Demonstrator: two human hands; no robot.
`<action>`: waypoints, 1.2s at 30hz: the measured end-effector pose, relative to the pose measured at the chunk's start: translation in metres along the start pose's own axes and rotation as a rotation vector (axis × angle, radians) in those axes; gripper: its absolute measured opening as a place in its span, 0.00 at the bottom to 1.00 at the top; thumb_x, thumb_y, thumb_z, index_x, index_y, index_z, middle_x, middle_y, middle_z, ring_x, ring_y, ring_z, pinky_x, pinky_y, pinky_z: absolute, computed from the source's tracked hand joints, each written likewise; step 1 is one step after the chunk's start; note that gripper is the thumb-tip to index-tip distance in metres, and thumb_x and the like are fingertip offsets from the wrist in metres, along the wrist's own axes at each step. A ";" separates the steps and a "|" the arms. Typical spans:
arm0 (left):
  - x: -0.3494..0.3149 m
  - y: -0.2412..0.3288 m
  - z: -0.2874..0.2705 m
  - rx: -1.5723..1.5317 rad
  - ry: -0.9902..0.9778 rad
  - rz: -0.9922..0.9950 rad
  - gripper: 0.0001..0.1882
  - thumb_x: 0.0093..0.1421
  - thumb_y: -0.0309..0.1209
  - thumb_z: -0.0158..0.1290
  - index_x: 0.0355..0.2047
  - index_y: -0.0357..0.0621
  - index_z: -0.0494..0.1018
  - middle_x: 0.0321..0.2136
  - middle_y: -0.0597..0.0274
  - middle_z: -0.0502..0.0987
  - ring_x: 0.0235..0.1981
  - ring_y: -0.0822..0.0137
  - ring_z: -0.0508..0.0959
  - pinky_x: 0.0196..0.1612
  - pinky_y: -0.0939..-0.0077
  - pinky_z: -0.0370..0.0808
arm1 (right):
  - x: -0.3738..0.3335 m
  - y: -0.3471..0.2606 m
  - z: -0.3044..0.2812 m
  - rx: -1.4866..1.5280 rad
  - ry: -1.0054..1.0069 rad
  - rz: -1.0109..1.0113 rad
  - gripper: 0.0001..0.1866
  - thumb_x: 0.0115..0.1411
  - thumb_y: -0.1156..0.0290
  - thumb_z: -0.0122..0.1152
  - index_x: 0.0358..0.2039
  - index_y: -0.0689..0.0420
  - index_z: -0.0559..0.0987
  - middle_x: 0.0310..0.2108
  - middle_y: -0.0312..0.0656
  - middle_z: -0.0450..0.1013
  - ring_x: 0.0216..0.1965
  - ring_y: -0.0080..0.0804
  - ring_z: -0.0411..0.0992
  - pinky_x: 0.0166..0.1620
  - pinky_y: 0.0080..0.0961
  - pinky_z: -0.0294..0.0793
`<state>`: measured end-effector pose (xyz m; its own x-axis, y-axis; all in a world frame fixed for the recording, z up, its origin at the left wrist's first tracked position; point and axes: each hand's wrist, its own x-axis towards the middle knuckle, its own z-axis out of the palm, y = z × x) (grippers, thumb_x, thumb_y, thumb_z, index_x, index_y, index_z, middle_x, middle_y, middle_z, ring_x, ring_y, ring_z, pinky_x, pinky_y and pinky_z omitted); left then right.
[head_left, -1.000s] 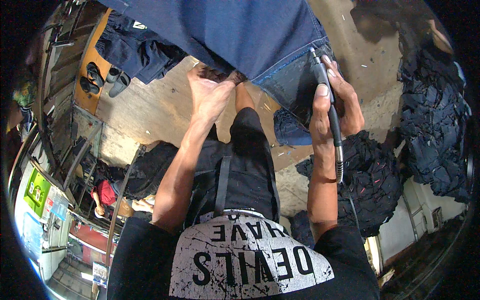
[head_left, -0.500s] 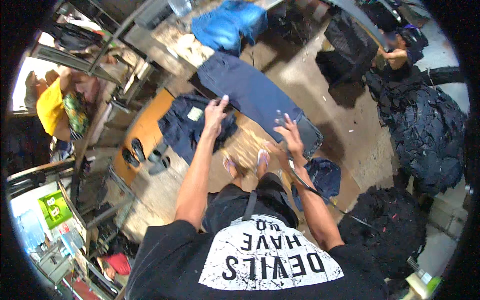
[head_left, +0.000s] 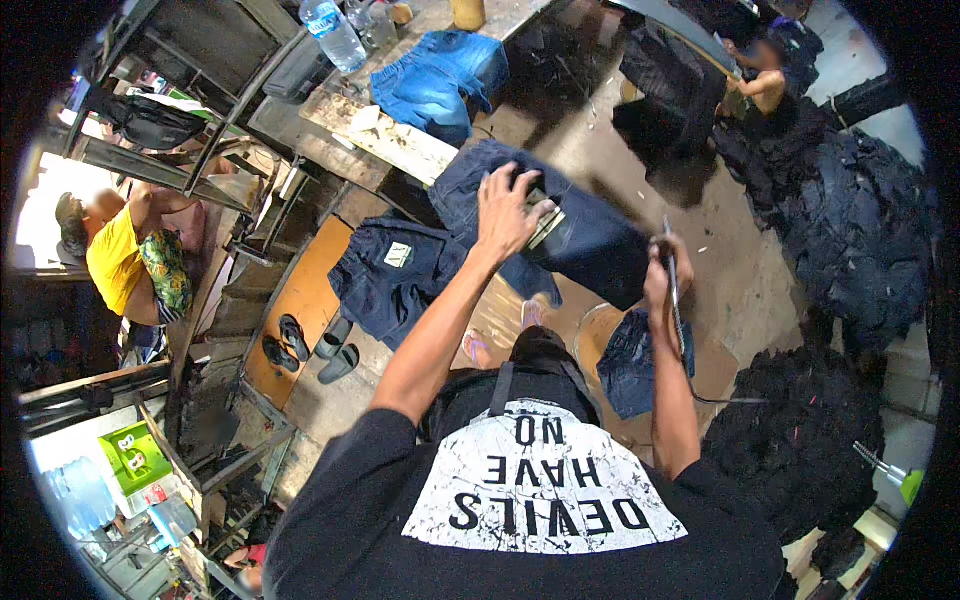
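A dark blue denim garment (head_left: 605, 255) lies stretched in front of me over a narrow, raised support that is mostly covered. My left hand (head_left: 505, 215) rests on it with fingers spread, beside a small pale and greenish patch (head_left: 545, 222) partly hidden by the fingers. Off the garment's right end, my right hand (head_left: 670, 272) is closed round a slim pointed tool (head_left: 672, 262), its tip upward. A dark cord or hose trails from the tool along my right forearm. I cannot make out the tool's exact kind.
Left of the support lies another dark denim garment (head_left: 385, 275) with a white label. Lighter blue denim (head_left: 440, 80) and a water bottle (head_left: 333, 35) are on the bench. Sandals (head_left: 285, 342) sit at left, dark cloth heaps (head_left: 850, 230) at right. Two people sit farther off.
My left hand has moved right onto the garment, where the pale patch now shows. My right hand has shifted right, past the garment's end. The view has also shifted.
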<state>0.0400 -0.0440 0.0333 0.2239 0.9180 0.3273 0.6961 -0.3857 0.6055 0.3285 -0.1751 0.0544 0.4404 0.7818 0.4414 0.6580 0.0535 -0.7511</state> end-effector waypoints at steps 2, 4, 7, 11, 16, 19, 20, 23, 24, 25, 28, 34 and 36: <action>0.019 -0.003 0.024 0.219 -0.140 0.103 0.33 0.63 0.51 0.63 0.66 0.58 0.73 0.72 0.45 0.61 0.76 0.41 0.54 0.75 0.27 0.43 | 0.028 0.026 0.019 -0.003 -0.078 0.197 0.13 0.57 0.81 0.67 0.43 0.57 0.82 0.36 0.44 0.81 0.37 0.39 0.80 0.46 0.34 0.79; 0.019 -0.006 0.042 0.250 -0.359 -0.003 0.34 0.68 0.55 0.55 0.71 0.60 0.69 0.78 0.47 0.53 0.80 0.42 0.47 0.75 0.22 0.37 | 0.039 0.048 0.022 -0.116 -0.168 0.220 0.14 0.58 0.77 0.70 0.45 0.56 0.83 0.40 0.47 0.83 0.42 0.44 0.82 0.49 0.39 0.79; -0.005 -0.007 0.055 0.360 -0.206 0.023 0.35 0.71 0.55 0.50 0.74 0.58 0.64 0.79 0.51 0.51 0.81 0.46 0.47 0.76 0.26 0.36 | 0.033 0.059 0.027 -0.275 -0.141 0.244 0.15 0.61 0.70 0.74 0.48 0.55 0.84 0.47 0.49 0.83 0.50 0.47 0.81 0.55 0.41 0.77; -0.014 -0.019 0.046 0.325 -0.282 0.029 0.35 0.73 0.50 0.51 0.76 0.59 0.61 0.79 0.53 0.52 0.80 0.52 0.52 0.78 0.34 0.40 | 0.007 0.027 0.061 0.271 -0.361 0.219 0.10 0.69 0.68 0.68 0.46 0.58 0.86 0.49 0.49 0.83 0.54 0.47 0.80 0.59 0.42 0.76; 0.013 -0.067 -0.016 -0.238 -0.114 -0.094 0.28 0.64 0.38 0.64 0.65 0.56 0.76 0.71 0.53 0.69 0.75 0.52 0.63 0.78 0.43 0.48 | -0.008 -0.019 0.121 0.367 -0.532 0.138 0.15 0.71 0.71 0.62 0.55 0.61 0.82 0.50 0.55 0.83 0.54 0.44 0.82 0.60 0.40 0.78; 0.005 -0.091 -0.037 0.203 0.017 -0.228 0.42 0.50 0.48 0.74 0.67 0.64 0.73 0.77 0.52 0.58 0.79 0.38 0.48 0.78 0.34 0.46 | 0.000 -0.026 0.132 0.350 -0.501 0.067 0.17 0.67 0.68 0.67 0.53 0.64 0.81 0.49 0.57 0.83 0.53 0.47 0.83 0.59 0.40 0.81; 0.004 -0.101 -0.038 -0.016 -0.155 -0.326 0.49 0.43 0.54 0.77 0.68 0.71 0.72 0.79 0.50 0.51 0.79 0.32 0.39 0.77 0.26 0.42 | 0.004 -0.027 0.137 0.297 -0.562 0.034 0.16 0.66 0.70 0.67 0.51 0.65 0.82 0.47 0.57 0.84 0.53 0.49 0.83 0.59 0.42 0.81; -0.007 -0.112 -0.031 0.028 -0.181 -0.269 0.52 0.43 0.52 0.77 0.70 0.66 0.70 0.79 0.48 0.52 0.79 0.36 0.44 0.78 0.36 0.43 | 0.018 -0.027 0.172 0.361 -0.569 -0.286 0.14 0.59 0.75 0.66 0.44 0.68 0.84 0.41 0.56 0.85 0.50 0.54 0.85 0.59 0.49 0.82; -0.009 -0.114 -0.029 0.093 -0.153 -0.220 0.49 0.49 0.48 0.75 0.71 0.60 0.69 0.77 0.42 0.54 0.78 0.38 0.50 0.76 0.38 0.51 | 0.021 -0.028 0.185 0.353 -0.583 -0.355 0.13 0.54 0.77 0.68 0.39 0.69 0.85 0.37 0.55 0.85 0.47 0.55 0.85 0.58 0.50 0.83; -0.009 -0.115 -0.028 0.019 -0.202 -0.269 0.52 0.47 0.51 0.75 0.72 0.60 0.68 0.78 0.40 0.47 0.79 0.36 0.41 0.77 0.36 0.44 | 0.022 -0.031 0.196 0.311 -0.635 -0.339 0.11 0.52 0.78 0.68 0.36 0.69 0.85 0.36 0.54 0.85 0.47 0.55 0.86 0.58 0.49 0.84; -0.006 -0.113 -0.033 -0.043 -0.267 -0.354 0.54 0.45 0.53 0.75 0.73 0.61 0.66 0.79 0.39 0.43 0.80 0.34 0.35 0.78 0.33 0.40 | 0.020 -0.036 0.221 0.340 -0.652 -0.437 0.11 0.50 0.79 0.67 0.35 0.69 0.85 0.34 0.54 0.85 0.45 0.52 0.86 0.56 0.48 0.85; -0.003 -0.108 -0.037 -0.064 -0.261 -0.376 0.53 0.46 0.51 0.74 0.73 0.61 0.66 0.79 0.40 0.43 0.79 0.34 0.35 0.77 0.30 0.42 | 0.014 -0.030 0.227 0.334 -0.648 -0.466 0.13 0.51 0.78 0.66 0.37 0.68 0.85 0.36 0.55 0.85 0.44 0.52 0.87 0.54 0.48 0.86; -0.003 -0.110 -0.035 -0.054 -0.263 -0.381 0.52 0.46 0.51 0.74 0.72 0.61 0.67 0.79 0.40 0.43 0.79 0.32 0.35 0.76 0.28 0.42 | 0.014 -0.027 0.227 0.320 -0.672 -0.467 0.13 0.50 0.77 0.66 0.37 0.68 0.86 0.36 0.56 0.85 0.44 0.52 0.87 0.53 0.45 0.87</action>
<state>-0.0610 -0.0077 -0.0088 0.1299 0.9846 -0.1167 0.7271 -0.0146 0.6864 0.1776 -0.0245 -0.0307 -0.3505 0.8311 0.4317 0.4336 0.5525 -0.7118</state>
